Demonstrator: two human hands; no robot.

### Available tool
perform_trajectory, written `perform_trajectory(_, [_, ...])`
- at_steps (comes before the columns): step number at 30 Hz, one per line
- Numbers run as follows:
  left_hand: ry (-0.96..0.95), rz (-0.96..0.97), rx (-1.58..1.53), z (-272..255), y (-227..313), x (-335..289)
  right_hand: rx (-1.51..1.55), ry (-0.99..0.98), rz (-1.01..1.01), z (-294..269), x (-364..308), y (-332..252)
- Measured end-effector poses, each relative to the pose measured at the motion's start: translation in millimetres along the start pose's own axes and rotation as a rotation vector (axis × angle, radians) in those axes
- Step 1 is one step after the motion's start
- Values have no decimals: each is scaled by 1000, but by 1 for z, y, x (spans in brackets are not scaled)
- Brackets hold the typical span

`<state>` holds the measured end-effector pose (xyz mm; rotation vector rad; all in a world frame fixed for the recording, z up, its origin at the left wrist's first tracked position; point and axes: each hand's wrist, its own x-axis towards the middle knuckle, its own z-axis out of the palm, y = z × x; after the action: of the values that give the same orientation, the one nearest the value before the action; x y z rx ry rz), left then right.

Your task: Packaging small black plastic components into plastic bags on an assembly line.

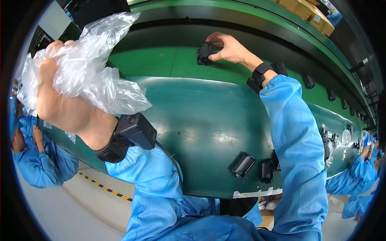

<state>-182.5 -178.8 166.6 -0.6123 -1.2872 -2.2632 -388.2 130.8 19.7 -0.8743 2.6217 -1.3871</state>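
Observation:
My left hand [56, 76], raised at the upper left, is closed on a bunch of crumpled clear plastic bags [100, 76]. The plastic covers part of its fingers. Farther off, near the middle, my right hand [229, 48] has thumb and fingers curved about a small black cylindrical part [204, 54] on the green conveyor belt [161, 60]. The thumb touches the part's right side. Two similar parts, one black cylinder [243, 165] lying tilted and another black part [266, 171], rest on the green worktable [209, 128] near my right forearm.
Behind my right wrist, several more black parts [309, 81] line the belt toward the right. Plastic bags [328, 144] lie on the table's right side. Co-workers in blue sleeves [48, 164] sit at left and right. A green ledge [241, 12] borders the belt's far side.

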Motion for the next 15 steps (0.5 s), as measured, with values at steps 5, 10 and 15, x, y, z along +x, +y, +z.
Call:
perform_trajectory(5, [113,-23,40,-6,8,5,-55,-11,57,-54,-36,-27])
perform_trajectory(10, [197,-145,123,-5,10,-8,-232,-162,-15,-77,-117,-87])
perform_trajectory(15, [178,-110,192,24,-14,-10,-326,-357,-1,-100,-252,-139])
